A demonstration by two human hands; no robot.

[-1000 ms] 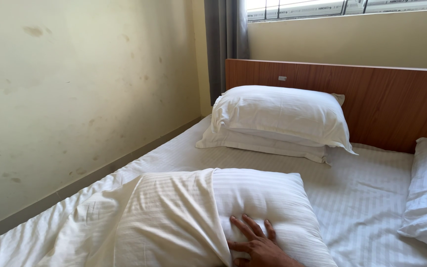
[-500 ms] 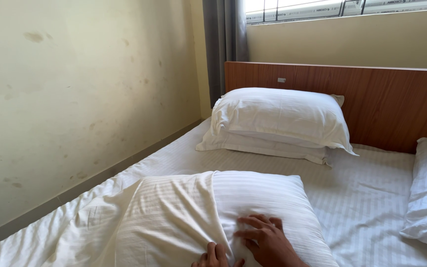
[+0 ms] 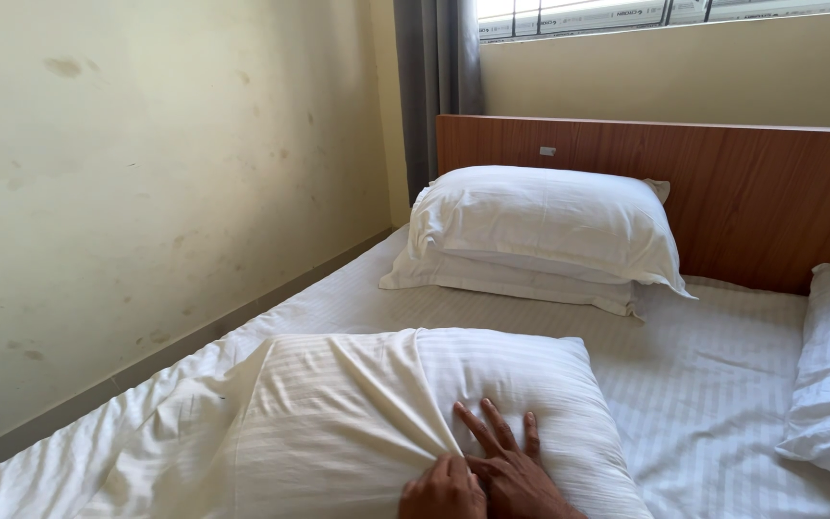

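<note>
Since a second ago we have brought our left hand [image 3: 442, 490] in beside our right hand [image 3: 511, 471], where before only the right lay on the white striped pillow [image 3: 521, 404]; both now meet at the loose edge of the white striped pillowcase [image 3: 338, 423], so the work of drawing the case over the pillow has moved to a two-handed hold. Our right hand lies flat and open, fingers [image 3: 492, 428] spread and pressing the pillow down. Our left hand looks curled, seemingly pinching the case's edge, though the frame's bottom cuts it off and we cannot be sure. The pillow lies on the white striped bedsheet [image 3: 722, 384] directly under and ahead of our hands, its long axis running left to right, its uncovered end off to the right of our right hand and the cased end to the left. Farther ahead, well apart, two stacked white pillows [image 3: 540, 231] rest against the brown wooden headboard [image 3: 751, 192].
</note>
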